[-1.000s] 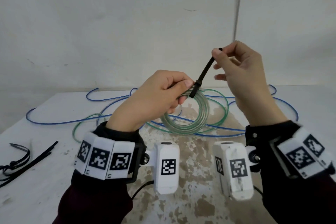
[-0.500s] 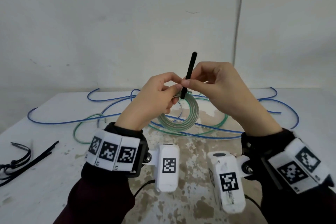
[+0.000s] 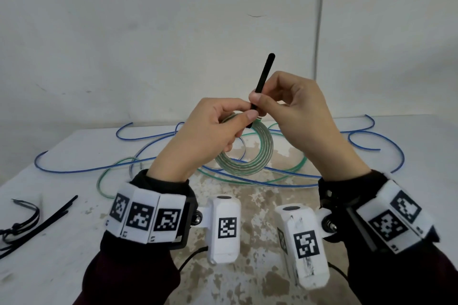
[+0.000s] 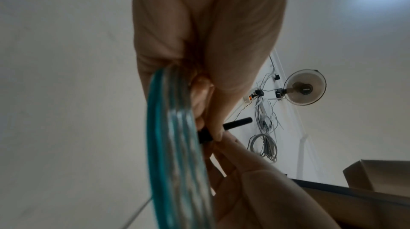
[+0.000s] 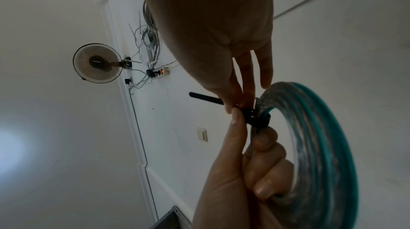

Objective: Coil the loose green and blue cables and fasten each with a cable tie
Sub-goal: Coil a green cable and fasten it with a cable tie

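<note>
My left hand grips a coil of green cable held up above the table, fingers curled round its top. A black cable tie is wrapped round the coil; its free tail stands upright. My right hand pinches that tail just above the tie's head. In the right wrist view the tie's loop sits tight on the green coil. The left wrist view shows the coil edge-on with the tie beside my fingers. A loose blue cable sprawls over the table.
More green cable trails on the white table under the coil. Spare black cable ties lie at the left edge. A white wall stands behind the table. A wall fan shows in the wrist views.
My right hand has slid down from the tail's tip to pinch it close to the head. The tail has swung from slanting right to nearly upright, and the hands have come together.
</note>
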`<state>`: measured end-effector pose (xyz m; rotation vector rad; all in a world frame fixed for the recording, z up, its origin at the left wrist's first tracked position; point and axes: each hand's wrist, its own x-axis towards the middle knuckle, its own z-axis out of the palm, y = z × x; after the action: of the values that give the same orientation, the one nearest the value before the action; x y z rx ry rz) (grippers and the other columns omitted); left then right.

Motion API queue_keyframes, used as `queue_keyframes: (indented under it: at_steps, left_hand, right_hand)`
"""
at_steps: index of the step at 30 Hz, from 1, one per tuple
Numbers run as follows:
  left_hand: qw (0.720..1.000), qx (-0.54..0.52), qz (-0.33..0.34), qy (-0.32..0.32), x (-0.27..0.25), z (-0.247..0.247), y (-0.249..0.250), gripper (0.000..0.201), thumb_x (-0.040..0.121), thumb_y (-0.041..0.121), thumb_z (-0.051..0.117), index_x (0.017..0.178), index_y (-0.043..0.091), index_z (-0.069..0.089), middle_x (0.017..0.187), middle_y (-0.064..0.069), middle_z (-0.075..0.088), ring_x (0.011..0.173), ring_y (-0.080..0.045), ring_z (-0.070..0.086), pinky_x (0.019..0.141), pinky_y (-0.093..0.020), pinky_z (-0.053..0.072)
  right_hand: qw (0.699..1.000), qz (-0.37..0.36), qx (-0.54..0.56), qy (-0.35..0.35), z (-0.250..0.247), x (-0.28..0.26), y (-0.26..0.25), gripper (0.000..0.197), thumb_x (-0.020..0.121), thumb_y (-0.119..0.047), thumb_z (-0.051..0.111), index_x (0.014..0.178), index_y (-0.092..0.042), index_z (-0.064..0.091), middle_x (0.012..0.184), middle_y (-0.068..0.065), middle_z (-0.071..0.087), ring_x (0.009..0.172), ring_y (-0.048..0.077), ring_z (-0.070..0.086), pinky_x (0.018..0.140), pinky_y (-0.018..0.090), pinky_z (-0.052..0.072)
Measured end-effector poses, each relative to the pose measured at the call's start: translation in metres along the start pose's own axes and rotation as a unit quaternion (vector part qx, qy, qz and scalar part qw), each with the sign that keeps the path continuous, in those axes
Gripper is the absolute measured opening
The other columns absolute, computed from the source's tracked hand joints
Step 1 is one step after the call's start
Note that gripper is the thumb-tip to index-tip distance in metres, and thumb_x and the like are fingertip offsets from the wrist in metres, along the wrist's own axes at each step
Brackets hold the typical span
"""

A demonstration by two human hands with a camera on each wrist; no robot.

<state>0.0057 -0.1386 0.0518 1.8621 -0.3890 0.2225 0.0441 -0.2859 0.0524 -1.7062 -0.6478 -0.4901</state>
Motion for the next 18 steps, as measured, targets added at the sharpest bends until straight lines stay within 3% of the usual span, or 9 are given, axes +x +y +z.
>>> queue_keyframes:
  at_steps: [3,5,7,10,12,15,16,18]
  left_hand:
    - [1.0,0.009,0.0,-0.007,-0.001,0.0,0.002,0.018,0.094,0.015,0.057,0.094,0.021,0.074,0.064,-0.011,0.037,0.048,-0.013,0.028,0.045,-0.021,0.029]
    - [1.0,0.013,-0.007,-0.009,-0.002,0.002,0.0,0.018,0.095,0.015,0.056,0.097,0.016,0.073,0.06,-0.005,0.036,0.047,-0.011,0.029,0.045,-0.019,0.029]
    - [1.0,0.005,-0.021,-0.014,-0.003,0.004,0.001,0.018,0.095,0.016,0.055,0.097,0.013,0.073,0.057,-0.001,0.036,0.043,-0.008,0.028,0.043,-0.018,0.029]
    - [0.999,-0.025,-0.029,-0.031,-0.004,0.005,0.008,0.019,0.095,0.018,0.054,0.097,0.012,0.072,0.06,-0.006,0.041,0.041,-0.01,0.031,0.043,-0.019,0.035]
    - [0.999,-0.029,-0.016,-0.023,-0.005,0.005,0.012,0.017,0.093,0.018,0.057,0.097,0.013,0.073,0.065,-0.009,0.051,0.046,-0.016,0.044,0.043,-0.022,0.04]
    - [1.0,-0.005,0.016,0.011,-0.005,0.006,0.013,0.012,0.09,0.017,0.062,0.089,0.018,0.074,0.095,-0.01,0.067,0.067,-0.024,0.063,0.042,-0.025,0.045]
    - [1.0,-0.005,0.024,0.018,-0.005,0.007,0.012,0.012,0.09,0.017,0.062,0.088,0.018,0.074,0.101,-0.009,0.068,0.068,-0.023,0.064,0.041,-0.025,0.044]
    - [0.999,-0.018,0.039,0.029,-0.005,0.011,0.011,0.013,0.091,0.018,0.061,0.087,0.014,0.073,0.095,-0.005,0.071,0.061,-0.02,0.063,0.038,-0.025,0.043]
  right_hand:
    - [1.0,0.003,-0.007,0.019,0.0,0.0,0.001,0.026,0.083,-0.013,0.069,0.064,-0.022,0.055,0.058,-0.012,0.061,0.059,0.002,0.058,0.065,0.018,0.043]
    - [0.999,0.019,-0.015,0.024,-0.001,0.0,0.003,0.026,0.083,-0.015,0.07,0.064,-0.022,0.054,0.059,-0.013,0.058,0.058,0.002,0.053,0.062,0.017,0.04]
    - [0.999,0.041,-0.008,0.007,-0.004,0.0,0.002,0.026,0.084,-0.017,0.07,0.064,-0.02,0.054,0.059,-0.008,0.056,0.059,0.008,0.049,0.061,0.02,0.037]
    - [0.998,0.044,0.032,-0.041,-0.016,0.0,-0.007,0.021,0.085,-0.015,0.07,0.068,-0.013,0.056,0.064,0.0,0.058,0.065,0.019,0.047,0.065,0.029,0.038]
    - [0.996,0.036,0.049,-0.067,-0.023,0.0,-0.015,0.018,0.086,-0.013,0.069,0.072,-0.009,0.058,0.068,0.007,0.061,0.066,0.02,0.052,0.068,0.03,0.041]
    - [0.996,0.026,0.043,-0.07,-0.024,-0.001,-0.018,0.017,0.086,-0.014,0.068,0.072,-0.009,0.06,0.068,0.005,0.063,0.067,0.013,0.055,0.071,0.028,0.044]
    - [0.997,0.026,0.041,-0.064,-0.023,-0.001,-0.018,0.018,0.086,-0.015,0.069,0.071,-0.011,0.06,0.068,0.004,0.062,0.067,0.013,0.055,0.07,0.028,0.043]
    - [0.997,0.028,0.044,-0.058,-0.022,0.0,-0.017,0.018,0.086,-0.016,0.069,0.07,-0.012,0.06,0.068,0.006,0.061,0.067,0.014,0.053,0.069,0.029,0.042]
